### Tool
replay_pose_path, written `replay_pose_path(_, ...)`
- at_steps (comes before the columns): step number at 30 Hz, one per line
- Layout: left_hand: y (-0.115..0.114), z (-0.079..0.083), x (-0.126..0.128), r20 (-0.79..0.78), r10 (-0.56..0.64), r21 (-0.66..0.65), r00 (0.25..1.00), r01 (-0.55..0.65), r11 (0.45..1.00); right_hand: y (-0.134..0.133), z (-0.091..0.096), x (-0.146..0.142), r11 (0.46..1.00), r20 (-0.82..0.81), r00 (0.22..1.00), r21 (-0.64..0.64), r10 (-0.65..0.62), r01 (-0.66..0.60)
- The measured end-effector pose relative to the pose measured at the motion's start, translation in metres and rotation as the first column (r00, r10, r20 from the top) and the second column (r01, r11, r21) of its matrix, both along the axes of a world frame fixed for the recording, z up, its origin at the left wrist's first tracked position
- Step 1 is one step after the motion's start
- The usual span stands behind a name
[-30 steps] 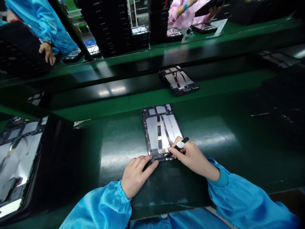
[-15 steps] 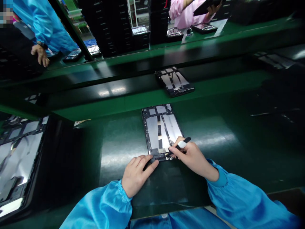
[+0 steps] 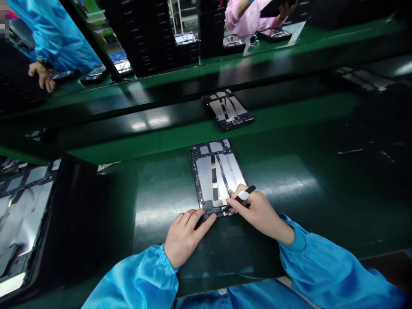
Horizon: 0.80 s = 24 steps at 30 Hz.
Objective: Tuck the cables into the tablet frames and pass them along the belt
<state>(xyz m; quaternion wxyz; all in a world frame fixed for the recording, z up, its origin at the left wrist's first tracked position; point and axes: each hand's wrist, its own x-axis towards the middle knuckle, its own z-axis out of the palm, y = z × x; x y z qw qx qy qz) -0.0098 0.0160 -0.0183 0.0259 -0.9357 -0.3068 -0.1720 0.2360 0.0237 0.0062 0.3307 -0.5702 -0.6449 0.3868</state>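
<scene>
Since a moment ago my view has drifted slightly, so the second tablet chassis sits further left, while my hands have barely shifted. The green bench point(image 3: 289, 146) runs across in front of me, and a person in a pink sleeve point(image 3: 240, 17) holds a dark tablet point(image 3: 277, 7) beyond its far edge. That second tablet chassis point(image 3: 228, 109) lies face down up the bench. Mine, an open tablet chassis point(image 3: 216, 176) with silver panels and a black frame, lies lengthwise near the bench's near edge, roughly mid-bench. My left hand point(image 3: 188, 236) is loosely open, its fingers point(image 3: 193, 216) resting on the chassis's lower edge. My right hand point(image 3: 257, 212) pinches black tweezers point(image 3: 243, 196) in a narrow grip — their tip reaches the lower edge, just beside a pale strip point(image 3: 218, 202).
</scene>
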Motion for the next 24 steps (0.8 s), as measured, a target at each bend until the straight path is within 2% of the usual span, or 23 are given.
replay_pose_path(8,0.002,0.003,0.003,0.057,0.028,-0.111,0.998,-0.021,0.994,0.001,0.005,-0.001,1.0,0.029,1.0,-0.012,0.004,-0.003)
replay_pose_path(14,0.0,0.007,0.014,-0.063,0.059,-0.101,0.996,-0.065,0.993,0.001,0.003,-0.002,1.0,0.002,1.0,0.005,-0.007,0.007)
replay_pose_path(16,0.002,0.005,0.009,-0.031,0.023,-0.114,0.999,-0.026,0.993,0.0,-0.004,0.001,0.996,-0.068,0.995,0.04,-0.075,0.078)
replay_pose_path(17,0.003,0.004,0.005,0.001,-0.004,-0.128,1.0,0.004,0.992,0.0,-0.008,0.003,0.984,-0.101,0.984,0.091,-0.146,0.155)
replay_pose_path(19,0.006,0.004,-0.003,0.064,-0.049,-0.152,0.997,0.058,0.987,0.001,-0.019,0.008,0.91,-0.176,0.928,0.206,-0.328,0.361)
replay_pose_path(20,0.006,0.004,-0.006,0.081,-0.058,-0.156,0.995,0.07,0.985,0.003,-0.024,0.01,0.862,-0.229,0.883,0.22,-0.41,0.458)
replay_pose_path(21,0.007,0.006,-0.007,0.091,-0.055,-0.15,0.994,0.068,0.986,0.005,-0.029,0.011,0.829,-0.285,0.838,0.191,-0.465,0.525)
replay_pose_path(22,0.007,0.008,-0.006,0.098,-0.047,-0.131,0.994,0.06,0.99,0.008,-0.032,0.011,0.82,-0.336,0.804,0.134,-0.491,0.557)
replay_pose_path(24,0.007,0.012,0.0,0.102,-0.049,-0.062,0.994,0.056,0.996,0.017,-0.036,0.004,0.851,-0.402,0.785,0.027,-0.471,0.525)
